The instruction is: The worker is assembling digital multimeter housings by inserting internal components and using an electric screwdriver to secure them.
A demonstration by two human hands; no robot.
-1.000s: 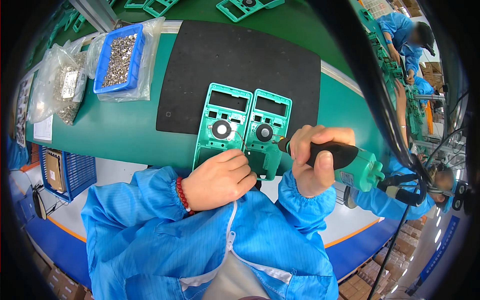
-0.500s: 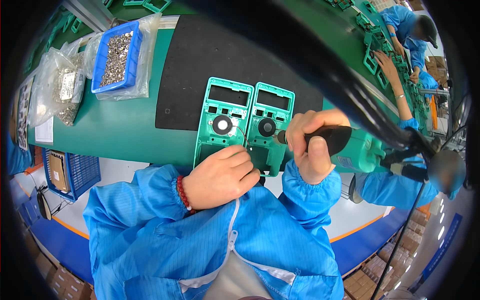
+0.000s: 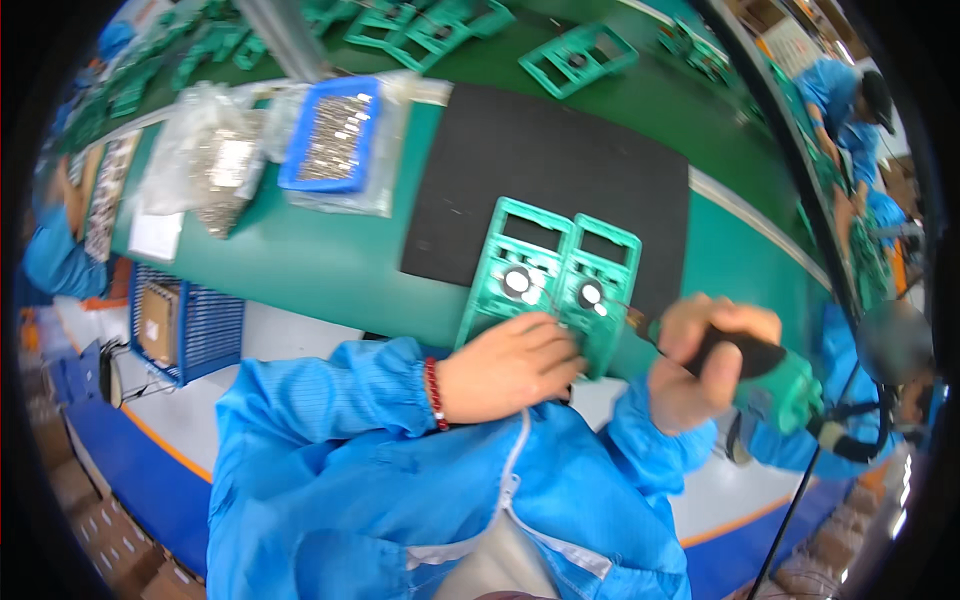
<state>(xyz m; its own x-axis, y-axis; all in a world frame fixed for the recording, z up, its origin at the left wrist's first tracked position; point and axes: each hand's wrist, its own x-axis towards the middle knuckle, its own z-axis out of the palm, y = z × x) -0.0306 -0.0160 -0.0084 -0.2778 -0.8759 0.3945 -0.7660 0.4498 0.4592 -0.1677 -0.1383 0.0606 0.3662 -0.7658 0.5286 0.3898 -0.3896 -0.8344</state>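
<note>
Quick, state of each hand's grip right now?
Left grip: over the green housings, fingers partly bent; whether it holds anything cannot be told.
Right grip: closed around the green-and-black power tool.

Near the frame's centre I saw a left housing (image 3: 492,303) and a right housing (image 3: 612,305) side by side, overlapping the mat (image 3: 560,160) at its lower edge, while at upper left a bin (image 3: 325,186) of small parts (image 3: 338,138) stood between mat and bag (image 3: 225,165), and a crate (image 3: 212,335) sat below the workbench (image 3: 300,255).
</note>
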